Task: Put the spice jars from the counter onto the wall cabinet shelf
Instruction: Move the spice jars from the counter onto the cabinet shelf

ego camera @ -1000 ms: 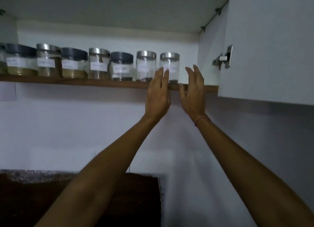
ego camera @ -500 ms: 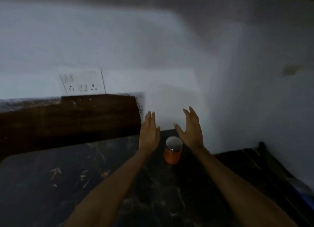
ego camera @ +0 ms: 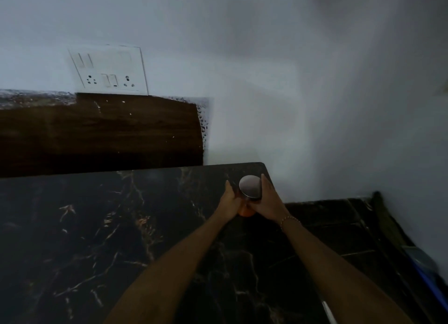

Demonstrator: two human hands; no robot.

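Both hands, left hand point(ego camera: 230, 200) and right hand point(ego camera: 268, 201), press around the jar point(ego camera: 250, 190) near the desk point(ego camera: 121, 238) corner; probably for a safe lift.

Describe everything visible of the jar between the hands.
The spice jar stands near the back right corner of the dark marble counter. Its round, flat, silver metal-looking lid is on; only a sliver of orange body shows below. The left hand and right hand clasp its sides, hiding the rest. Whether it has left the counter cannot be told.
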